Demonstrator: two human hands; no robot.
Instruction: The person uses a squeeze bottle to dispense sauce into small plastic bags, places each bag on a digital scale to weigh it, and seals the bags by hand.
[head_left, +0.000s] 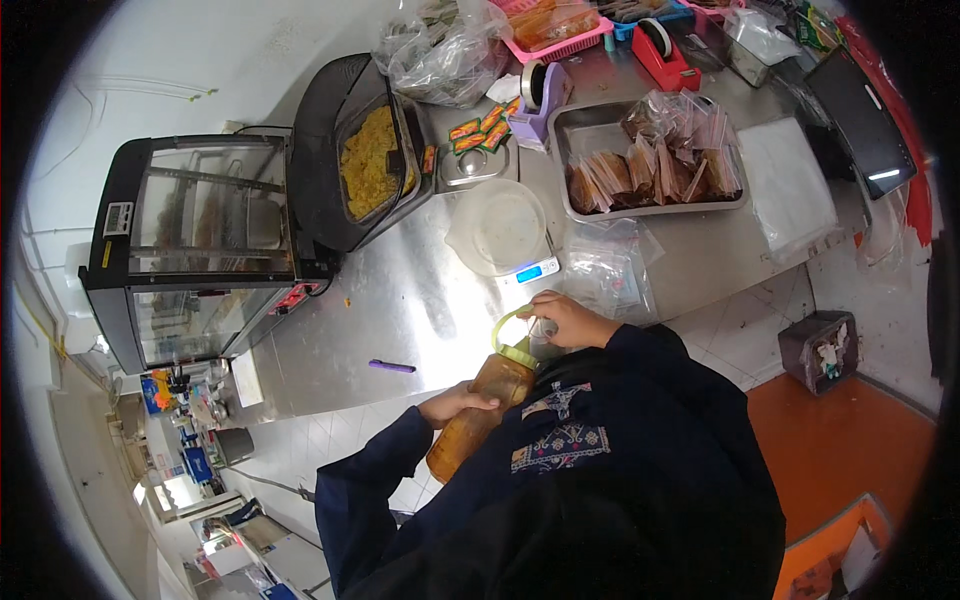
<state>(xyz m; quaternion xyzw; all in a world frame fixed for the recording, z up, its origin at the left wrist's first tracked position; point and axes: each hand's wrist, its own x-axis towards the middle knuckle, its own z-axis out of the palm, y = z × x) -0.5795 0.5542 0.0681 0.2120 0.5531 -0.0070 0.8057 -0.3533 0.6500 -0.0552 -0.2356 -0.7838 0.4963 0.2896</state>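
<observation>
My left hand (463, 403) is closed around the body of a translucent bottle (480, 420) with amber-brown contents, held tilted against my dark clothing. At its top, my right hand (559, 320) has its fingers at the light green carrying loop (498, 327) and a small clear part beside the green collar; what exactly the fingers pinch is hard to tell. Beyond the hands, a round translucent container (501, 225) sits on a digital scale (536, 271) with a lit display. A purple marker (391, 366) lies on the steel table (360, 315).
Steel tray (649, 212) of filled small plastic bags, right of a purple tape dispenser (538, 112). Clear bags (609, 262) lie near the table's edge. A glass display warmer (210, 247) and a covered bin (322, 150) of yellow food stand left. Clear plastic sheets (787, 184) lie right.
</observation>
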